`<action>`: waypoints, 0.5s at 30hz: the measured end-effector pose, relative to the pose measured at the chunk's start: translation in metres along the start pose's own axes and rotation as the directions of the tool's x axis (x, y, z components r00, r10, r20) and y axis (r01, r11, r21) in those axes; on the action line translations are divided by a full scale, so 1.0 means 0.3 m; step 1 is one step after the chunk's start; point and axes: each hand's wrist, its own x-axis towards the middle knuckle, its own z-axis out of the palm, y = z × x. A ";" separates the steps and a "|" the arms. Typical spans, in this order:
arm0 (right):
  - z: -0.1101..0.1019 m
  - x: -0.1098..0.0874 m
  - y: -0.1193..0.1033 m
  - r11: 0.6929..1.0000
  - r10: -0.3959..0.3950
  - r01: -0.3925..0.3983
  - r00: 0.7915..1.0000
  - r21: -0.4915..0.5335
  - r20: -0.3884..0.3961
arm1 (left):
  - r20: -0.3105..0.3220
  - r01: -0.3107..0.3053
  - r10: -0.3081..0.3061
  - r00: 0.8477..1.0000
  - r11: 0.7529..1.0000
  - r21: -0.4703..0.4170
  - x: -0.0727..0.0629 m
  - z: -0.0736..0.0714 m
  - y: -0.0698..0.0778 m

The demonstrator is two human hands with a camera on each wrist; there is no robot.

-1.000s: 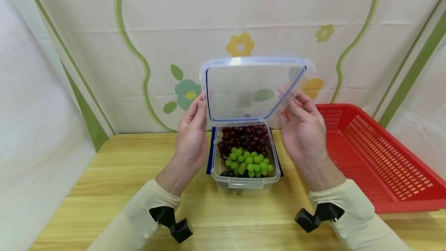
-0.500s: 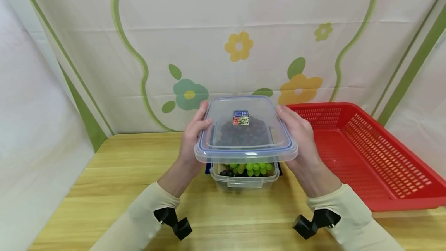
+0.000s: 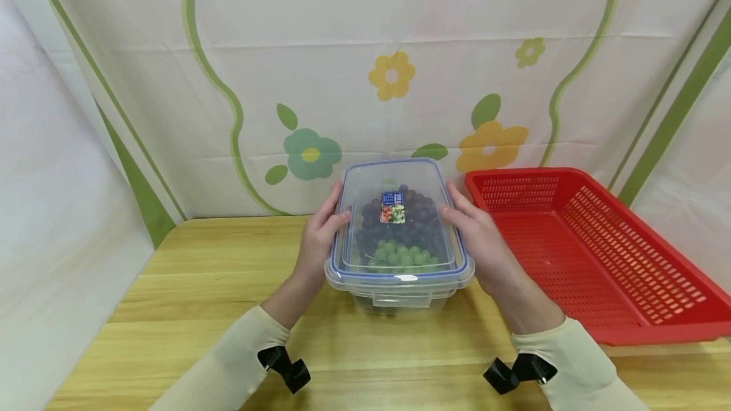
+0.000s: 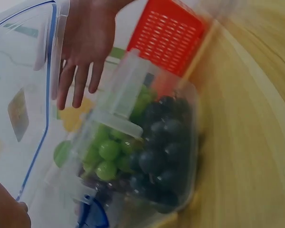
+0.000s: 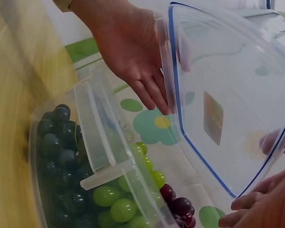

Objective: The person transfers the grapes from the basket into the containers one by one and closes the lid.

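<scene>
A clear plastic lid [image 3: 371, 173] with a blue seal and a small label lies over the food container [image 3: 402, 302] in the head view. Both wrist views show the lid tilted up and apart from the container's rim. My left hand [image 3: 316, 243] holds its left edge, thumb on top. On the opposite edge my right hand [image 3: 482, 243] grips it likewise. Inside the container are green grapes [image 5: 123, 209], blackish grapes [image 4: 154, 156] and dark red grapes [image 5: 183, 209]. A blue clip [image 4: 92, 213] shows at the container's side in the left wrist view.
A red perforated plastic basket [image 3: 562, 328] stands to the right on the wooden table [image 3: 217, 271], beyond my right hand. Behind the table hangs a white curtain [image 3: 320, 68] printed with flowers and green lines.
The lid was raised and tilted upright above the container; both hands have swung it down flat and lowered it over the grapes. The basket has stayed in place.
</scene>
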 end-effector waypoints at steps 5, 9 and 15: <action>0.021 0.020 0.044 0.999 0.034 -0.033 0.998 -0.019 0.052 | 0.020 -0.057 0.054 0.998 0.987 0.151 0.001 -0.020 -0.045; 0.036 0.034 0.080 0.997 0.073 -0.073 0.997 0.018 0.029 | 0.040 -0.066 0.058 0.998 0.973 0.220 0.009 -0.028 -0.084; 0.039 0.059 0.125 0.993 0.119 -0.119 0.993 0.020 -0.019 | 0.044 -0.033 0.021 0.999 0.957 0.288 0.034 -0.021 -0.134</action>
